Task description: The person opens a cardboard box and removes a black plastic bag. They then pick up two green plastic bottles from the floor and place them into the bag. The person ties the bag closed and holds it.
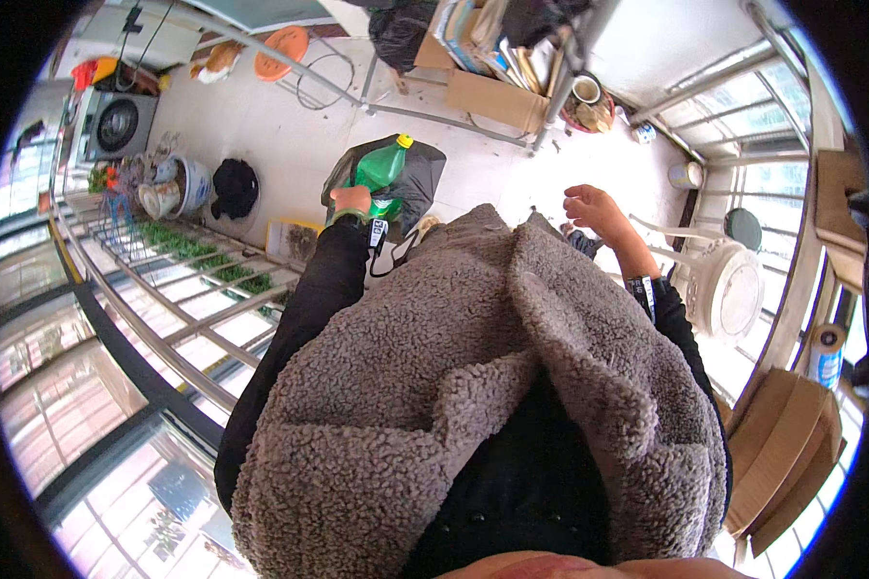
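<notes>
A green plastic bottle (380,167) with a yellow cap tilts up to the right in front of me, above a black plastic bag (425,176) on the pale floor. My left hand (350,200) is closed at the bottle's side, its fingers curled against it. Part of the bottle's lower end is hidden by that hand. Away to the right, my right hand (594,212) hangs in the air with its fingers loosely bent and apart, holding nothing. Closest to it is a white plastic chair (734,288).
Ahead stands a metal frame (365,85) beside a cardboard box (497,99) full of papers. A washing machine (118,125), a white bucket (193,183) and a railing (145,307) lie to the left. Folded cardboard (780,454) leans at the right.
</notes>
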{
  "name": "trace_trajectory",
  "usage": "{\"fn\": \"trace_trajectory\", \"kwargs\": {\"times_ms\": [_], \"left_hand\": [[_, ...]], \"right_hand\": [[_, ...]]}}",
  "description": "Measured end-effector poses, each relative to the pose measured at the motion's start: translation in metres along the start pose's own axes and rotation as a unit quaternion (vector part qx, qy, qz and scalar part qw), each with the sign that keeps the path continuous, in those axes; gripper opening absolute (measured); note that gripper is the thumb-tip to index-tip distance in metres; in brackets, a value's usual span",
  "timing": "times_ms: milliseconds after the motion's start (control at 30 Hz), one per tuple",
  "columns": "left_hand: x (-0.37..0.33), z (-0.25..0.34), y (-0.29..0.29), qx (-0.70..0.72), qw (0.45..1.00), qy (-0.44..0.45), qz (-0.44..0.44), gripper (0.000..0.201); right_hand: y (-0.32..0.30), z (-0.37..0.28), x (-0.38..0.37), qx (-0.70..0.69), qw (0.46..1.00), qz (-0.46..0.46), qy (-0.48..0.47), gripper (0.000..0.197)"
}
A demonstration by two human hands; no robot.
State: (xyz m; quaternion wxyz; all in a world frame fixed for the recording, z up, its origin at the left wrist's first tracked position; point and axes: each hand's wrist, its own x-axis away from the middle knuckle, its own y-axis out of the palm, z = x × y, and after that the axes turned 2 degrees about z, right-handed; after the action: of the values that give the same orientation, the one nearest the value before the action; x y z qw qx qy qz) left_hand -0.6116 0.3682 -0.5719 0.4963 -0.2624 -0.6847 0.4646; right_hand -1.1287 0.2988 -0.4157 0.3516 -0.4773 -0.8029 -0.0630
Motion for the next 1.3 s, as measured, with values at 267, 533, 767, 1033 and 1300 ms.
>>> {"fn": "trace_trajectory", "kwargs": {"times_ms": [267, 533, 767, 1033, 1300], "left_hand": [[-0.042, -0.054, 0.086, -0.016, 0.801, -0.591, 0.096, 0.049], [-0.028, -0.148, 0.034, -0.015, 0.998, -0.037, -0.045, 0.019], [-0.092, -0.198, 0.023, -0.03, 0.999, -0.028, -0.028, 0.023], [-0.16, -0.209, 0.002, -0.064, 0.998, 0.008, -0.018, 0.027], [-0.202, -0.189, -0.016, -0.087, 0.993, 0.073, -0.012, 0.031]], "right_hand": [[0.016, -0.014, -0.04, -0.022, 0.998, -0.06, -0.019, 0.039], [0.089, -0.072, -0.07, -0.053, 0.996, 0.033, -0.06, 0.027], [0.124, -0.119, -0.073, 0.02, 0.983, 0.165, -0.078, 0.027], [0.149, -0.127, -0.047, -0.127, 0.959, 0.249, -0.04, 0.03], [0.15, -0.089, -0.029, -0.222, 0.924, 0.31, -0.024, 0.027]]}}
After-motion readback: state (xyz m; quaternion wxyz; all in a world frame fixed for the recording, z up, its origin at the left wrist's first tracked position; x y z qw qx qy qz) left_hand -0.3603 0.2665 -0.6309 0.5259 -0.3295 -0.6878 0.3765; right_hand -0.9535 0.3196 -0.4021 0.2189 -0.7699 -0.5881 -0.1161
